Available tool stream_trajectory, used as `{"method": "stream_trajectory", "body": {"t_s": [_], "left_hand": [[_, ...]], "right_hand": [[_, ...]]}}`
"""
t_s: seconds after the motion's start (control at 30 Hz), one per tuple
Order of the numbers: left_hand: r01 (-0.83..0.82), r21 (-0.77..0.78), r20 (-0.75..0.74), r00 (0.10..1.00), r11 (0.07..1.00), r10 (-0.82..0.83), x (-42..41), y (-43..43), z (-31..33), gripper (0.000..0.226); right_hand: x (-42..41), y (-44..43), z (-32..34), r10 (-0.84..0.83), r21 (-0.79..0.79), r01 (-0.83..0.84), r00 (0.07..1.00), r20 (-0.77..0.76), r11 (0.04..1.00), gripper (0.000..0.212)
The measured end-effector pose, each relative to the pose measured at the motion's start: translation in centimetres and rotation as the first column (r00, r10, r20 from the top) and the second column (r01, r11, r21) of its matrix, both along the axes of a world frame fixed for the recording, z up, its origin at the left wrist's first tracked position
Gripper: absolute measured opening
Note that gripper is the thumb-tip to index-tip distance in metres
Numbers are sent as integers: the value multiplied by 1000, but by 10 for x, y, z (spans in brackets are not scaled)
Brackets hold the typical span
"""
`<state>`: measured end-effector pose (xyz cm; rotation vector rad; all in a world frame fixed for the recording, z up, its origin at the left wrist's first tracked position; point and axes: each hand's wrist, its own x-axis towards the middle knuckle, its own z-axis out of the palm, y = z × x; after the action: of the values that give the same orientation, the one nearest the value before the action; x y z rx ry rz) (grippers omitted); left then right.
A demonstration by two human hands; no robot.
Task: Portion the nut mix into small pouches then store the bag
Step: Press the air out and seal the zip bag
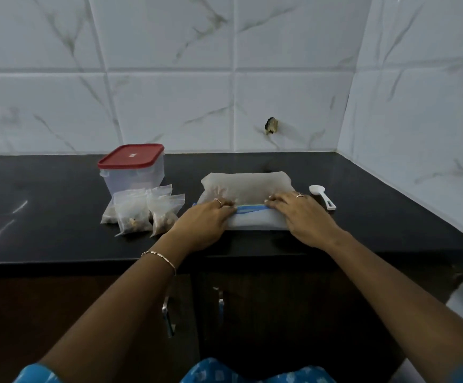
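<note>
On the black counter (368, 205) the bag (246, 186) lies crosswise, zip end nearest.

**Around the work: table, box, wall, cupboards**

A black table (58, 205) lies under the left grip (205, 219) and the right grip (302, 217). Beyond and to the left of the left grip stands a clear plastic box (134, 175) with its red lid (131, 155) on. Behind both grips rises a white marbled tile wall (169, 106), with a dark chipped hole (271, 125) above the right grip. Below the grips, dark cupboard doors (280, 313) carry two metal handles (168, 313).
</note>
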<state>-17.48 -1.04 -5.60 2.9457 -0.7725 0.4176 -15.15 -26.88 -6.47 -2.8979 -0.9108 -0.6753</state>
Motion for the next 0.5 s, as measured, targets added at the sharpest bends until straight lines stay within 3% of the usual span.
{"method": "stream_trajectory", "body": {"t_s": [0.07,0.13,0.2,0.27,0.33,0.4,0.5], "left_hand": [[-4,-10,-80,997,1000,3,-1,-2,-1,50],[-6,-28,-86,996,1000,4,0,-2,-4,57],[-5,-45,-55,998,999,3,4,-3,-7,50],[-22,-82,-51,999,996,18,8,-2,-5,34],[-62,-141,-41,998,988,57,11,-3,-1,26],[-105,-230,-31,994,967,101,15,-3,4,22],[-174,-387,-128,983,905,134,26,-2,6,20]], "right_hand": [[-4,0,-2,-5,47,10,994,-111,999,50],[-10,2,-1,-40,-14,38,986,-161,999,65],[-11,2,0,-57,-75,44,984,-171,996,72],[-9,2,1,-44,-38,37,979,-201,999,50],[-6,0,2,-30,102,54,974,-225,993,25],[-3,-2,5,-54,229,107,972,-228,968,17],[2,0,9,-110,256,172,965,-239,951,14]]}}
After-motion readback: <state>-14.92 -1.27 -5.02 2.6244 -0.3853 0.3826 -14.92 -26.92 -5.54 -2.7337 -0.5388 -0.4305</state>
